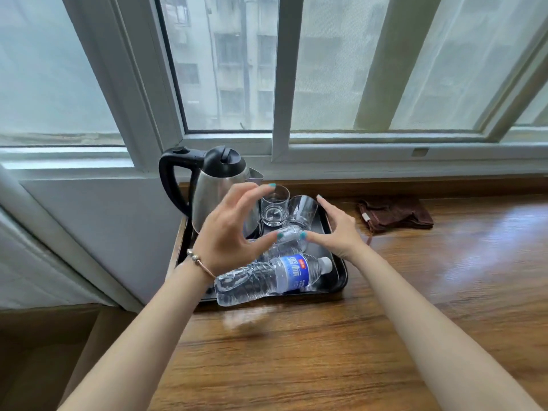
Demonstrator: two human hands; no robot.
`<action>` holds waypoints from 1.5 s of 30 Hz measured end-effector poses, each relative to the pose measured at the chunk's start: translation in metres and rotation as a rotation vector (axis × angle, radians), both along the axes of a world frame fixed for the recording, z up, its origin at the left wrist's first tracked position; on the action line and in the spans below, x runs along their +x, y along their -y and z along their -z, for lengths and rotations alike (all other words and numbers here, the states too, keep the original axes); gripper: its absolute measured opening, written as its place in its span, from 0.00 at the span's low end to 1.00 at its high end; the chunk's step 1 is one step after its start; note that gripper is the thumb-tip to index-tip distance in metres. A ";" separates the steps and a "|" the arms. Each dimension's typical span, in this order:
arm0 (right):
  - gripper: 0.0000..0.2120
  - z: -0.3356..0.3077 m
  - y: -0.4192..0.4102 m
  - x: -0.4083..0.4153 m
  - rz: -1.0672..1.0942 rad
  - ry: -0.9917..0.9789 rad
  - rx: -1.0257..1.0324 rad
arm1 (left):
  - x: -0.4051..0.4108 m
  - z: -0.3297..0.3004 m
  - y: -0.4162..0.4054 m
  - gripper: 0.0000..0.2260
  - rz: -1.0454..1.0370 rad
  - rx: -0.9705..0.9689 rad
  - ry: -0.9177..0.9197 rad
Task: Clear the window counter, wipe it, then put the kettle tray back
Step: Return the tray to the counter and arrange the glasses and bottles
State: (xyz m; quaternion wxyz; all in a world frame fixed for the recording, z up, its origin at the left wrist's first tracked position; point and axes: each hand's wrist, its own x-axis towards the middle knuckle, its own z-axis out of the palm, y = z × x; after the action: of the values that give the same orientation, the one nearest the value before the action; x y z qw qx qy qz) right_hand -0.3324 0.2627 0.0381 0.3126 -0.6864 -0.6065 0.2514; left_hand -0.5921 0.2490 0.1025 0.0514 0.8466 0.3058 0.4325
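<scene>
- Tray (341, 274) sits below both grips on the table (326, 351), long axis running away toward the window.
- Left grip (228, 232) and right grip (335, 229) hover spread wide, empty.
- Kettle (216, 185) beyond left grip, spout pointing right.

Setting: most likely a hotel or guest room, high up in a city. Evidence: wooden counter (385, 336) runs directly under a sliding window (278, 84) with white frames; apartment block (234, 63) visible through the glass. On the counter, a black tray (341, 274) holds a steel electric kettle (219, 188), two drinking glasses (274, 207) and sealed water bottles (267, 277), a typical guest set. Brown cloth (394, 213) lies beside the tray.
</scene>
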 end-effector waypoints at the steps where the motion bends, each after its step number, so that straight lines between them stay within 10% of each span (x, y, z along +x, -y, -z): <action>1: 0.45 0.000 0.002 -0.001 0.045 -0.018 0.015 | 0.015 -0.004 -0.002 0.27 0.028 -0.007 -0.063; 9: 0.48 0.002 0.021 -0.037 0.409 0.145 -0.057 | 0.091 0.003 -0.048 0.24 -0.206 -0.166 -0.785; 21: 0.37 0.001 0.002 -0.066 0.590 0.089 -0.233 | 0.113 0.036 -0.110 0.48 -0.094 -0.321 -0.852; 45: 0.20 0.005 -0.017 -0.066 0.597 0.025 -0.347 | 0.113 0.046 -0.124 0.47 -0.090 -0.267 -0.779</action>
State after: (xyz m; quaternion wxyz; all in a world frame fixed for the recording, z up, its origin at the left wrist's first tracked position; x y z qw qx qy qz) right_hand -0.3980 0.2793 0.0327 0.2437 -0.8796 -0.3308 0.2399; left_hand -0.4786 0.3731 0.0561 0.0224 0.9187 0.3924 0.0382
